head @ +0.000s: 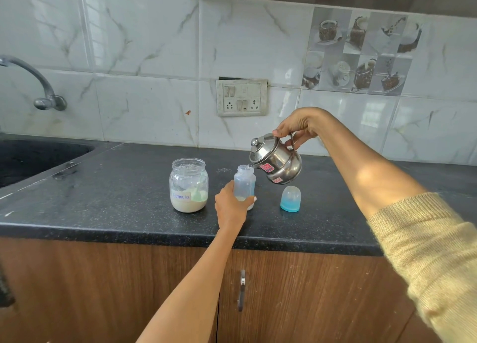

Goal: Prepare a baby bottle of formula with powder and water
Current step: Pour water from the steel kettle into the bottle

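A clear baby bottle (244,181) stands upright and uncapped on the black counter (129,188), with pale powder at its bottom. My left hand (230,206) grips its lower part. My right hand (296,127) holds the handle of a small steel kettle (277,162), tilted left with its spout at the bottle's mouth; a thin stream of water runs in. To the left, an open glass jar (188,185) labelled "Formula" holds cream powder and a green scoop. The bottle's blue-tinted cap (290,198) stands to the right of the bottle.
A dark sink (31,159) lies at the far left under a wall tap (38,84). A switch and socket plate (242,97) is on the tiled wall behind. Wooden cabinet doors with a handle (241,289) sit below the counter edge.
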Tool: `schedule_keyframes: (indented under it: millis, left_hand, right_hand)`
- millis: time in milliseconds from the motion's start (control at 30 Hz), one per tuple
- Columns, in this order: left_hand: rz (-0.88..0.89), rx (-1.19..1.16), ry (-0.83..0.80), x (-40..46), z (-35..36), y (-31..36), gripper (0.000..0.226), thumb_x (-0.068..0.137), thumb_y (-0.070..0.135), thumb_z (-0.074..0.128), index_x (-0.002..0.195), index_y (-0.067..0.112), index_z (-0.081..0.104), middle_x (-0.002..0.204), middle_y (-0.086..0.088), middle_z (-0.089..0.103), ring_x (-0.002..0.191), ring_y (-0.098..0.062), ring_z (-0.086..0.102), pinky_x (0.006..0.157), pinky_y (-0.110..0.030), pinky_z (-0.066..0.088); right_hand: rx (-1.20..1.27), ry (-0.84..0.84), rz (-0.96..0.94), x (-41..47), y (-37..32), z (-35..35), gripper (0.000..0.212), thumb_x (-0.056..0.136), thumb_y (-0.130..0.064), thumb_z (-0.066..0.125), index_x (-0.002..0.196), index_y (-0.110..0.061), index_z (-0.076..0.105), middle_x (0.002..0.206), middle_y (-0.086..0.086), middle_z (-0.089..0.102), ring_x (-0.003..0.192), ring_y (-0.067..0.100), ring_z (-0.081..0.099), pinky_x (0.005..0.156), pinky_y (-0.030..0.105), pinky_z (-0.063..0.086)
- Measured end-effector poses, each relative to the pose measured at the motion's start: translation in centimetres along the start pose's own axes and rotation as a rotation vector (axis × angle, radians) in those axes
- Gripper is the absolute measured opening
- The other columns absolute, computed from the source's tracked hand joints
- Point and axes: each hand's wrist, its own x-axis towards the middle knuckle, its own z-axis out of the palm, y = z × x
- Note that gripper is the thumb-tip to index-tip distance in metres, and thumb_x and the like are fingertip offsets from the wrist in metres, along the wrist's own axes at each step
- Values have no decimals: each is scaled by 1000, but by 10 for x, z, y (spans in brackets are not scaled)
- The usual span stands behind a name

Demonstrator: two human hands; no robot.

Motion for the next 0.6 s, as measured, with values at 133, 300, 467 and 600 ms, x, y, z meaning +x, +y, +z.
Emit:
schedule_keyframes:
  millis: [133, 300, 467, 600]
  left_hand:
    - [-1, 8, -2, 0, 0, 0, 60, 72, 27, 78, 124, 12, 54, 122, -7, 61, 116, -24, 54, 99, -39, 46]
    - [-19, 13, 2, 1, 0, 0, 63, 71, 27, 79, 126, 12, 53, 124, -7, 60, 118, -24, 54, 101, -41, 45]
    - [-18, 9, 5, 1, 0, 0, 64, 71, 27, 79, 127, 12, 53, 125, -7, 61, 117, -23, 55, 100, -39, 45]
    - [-21, -1, 4, 1, 0, -1, 63, 70, 26, 79, 127, 12, 53, 124, -7, 61, 118, -23, 55, 100, -38, 44]
  right_hand:
    - [-12, 0, 1, -1, -1, 0, 45, 89, -21, 63, 131, -7, 56, 148, 9, 40, 120, 23, 57, 98, 36, 50]
    - [-23, 0, 1, 0, -2, -1, 45, 89, -21, 63, 131, -7, 56, 148, 9, 40, 120, 23, 57, 99, 37, 49]
    - [-36, -5, 3, -2, -4, 0, 45, 89, -20, 63, 131, -8, 56, 149, 10, 39, 121, 23, 57, 99, 38, 49]
    - [-43, -5, 5, -2, -5, 0, 45, 89, -20, 62, 131, -7, 56, 148, 9, 40, 121, 23, 56, 99, 38, 49]
